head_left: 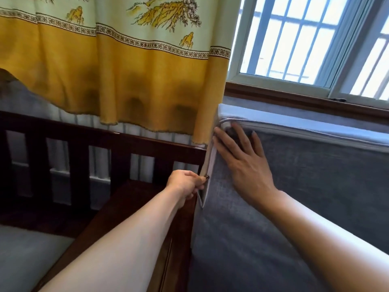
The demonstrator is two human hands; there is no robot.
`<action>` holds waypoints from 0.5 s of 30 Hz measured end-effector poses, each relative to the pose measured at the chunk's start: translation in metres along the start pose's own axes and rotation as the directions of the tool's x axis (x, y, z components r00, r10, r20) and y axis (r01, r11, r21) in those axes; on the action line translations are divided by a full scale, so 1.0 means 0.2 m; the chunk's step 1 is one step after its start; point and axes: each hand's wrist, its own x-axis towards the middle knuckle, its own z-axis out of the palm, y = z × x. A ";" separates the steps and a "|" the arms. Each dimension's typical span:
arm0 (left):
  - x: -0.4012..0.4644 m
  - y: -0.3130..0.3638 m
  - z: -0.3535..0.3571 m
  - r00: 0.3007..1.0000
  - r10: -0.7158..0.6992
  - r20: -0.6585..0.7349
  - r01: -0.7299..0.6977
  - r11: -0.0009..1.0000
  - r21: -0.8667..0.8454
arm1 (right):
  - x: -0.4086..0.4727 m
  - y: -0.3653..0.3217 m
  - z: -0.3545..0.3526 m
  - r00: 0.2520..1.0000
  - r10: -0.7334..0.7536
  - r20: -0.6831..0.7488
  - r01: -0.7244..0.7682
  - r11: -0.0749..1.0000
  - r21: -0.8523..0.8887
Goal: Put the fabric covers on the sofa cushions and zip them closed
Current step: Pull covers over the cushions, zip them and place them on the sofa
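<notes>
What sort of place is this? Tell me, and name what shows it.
Most likely a living room in a home. A dark wooden sofa frame with a slatted back stands under a barred window, a yellow patterned curtain hangs over it, and a grey covered cushion leans upright against the sill.

A home living room: wooden sofa (117,142), patterned curtain (117,66), barred window (305,39).

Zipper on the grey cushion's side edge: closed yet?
Partly open. The left hand pinches the pull mid-edge; the zipper gapes below it.
</notes>
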 end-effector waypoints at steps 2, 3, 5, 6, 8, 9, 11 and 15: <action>0.03 -0.05 0.01 1.000 0.000 0.002 0.000 1.000 -0.010 | -0.01 -0.02 0.03 1.000 -0.011 0.007 0.011 0.999 -0.039; 0.05 -0.07 0.02 1.000 -0.002 0.006 0.002 1.000 -0.024 | -0.02 -0.04 0.06 1.000 -0.025 0.015 0.026 0.998 -0.056; 0.07 -0.10 0.02 1.000 -0.016 0.011 0.016 0.999 -0.033 | -0.06 -0.07 0.12 0.998 -0.055 0.032 0.058 0.994 -0.087; 0.08 -0.11 0.02 1.000 -0.025 0.006 0.025 1.000 -0.008 | -0.07 -0.08 0.14 0.998 -0.060 0.037 0.063 0.994 -0.094; 0.11 -0.15 0.01 0.999 -0.040 -0.007 0.040 0.997 0.068 | -0.10 -0.11 0.19 0.998 -0.047 0.034 0.050 0.995 -0.086; 0.12 -0.17 0.00 0.999 -0.042 -0.013 0.043 0.994 0.096 | -0.10 -0.12 0.20 0.999 -0.038 0.027 0.040 0.996 -0.080; 0.14 -0.22 0.00 0.999 -0.040 -0.029 0.044 0.988 0.145 | -0.09 -0.12 0.22 1.000 -0.031 0.005 0.031 0.996 -0.081; 0.17 -0.35 0.00 0.997 -0.054 -0.049 0.065 0.967 0.245 | -0.10 -0.11 0.23 0.998 -0.044 -0.040 0.041 0.997 -0.070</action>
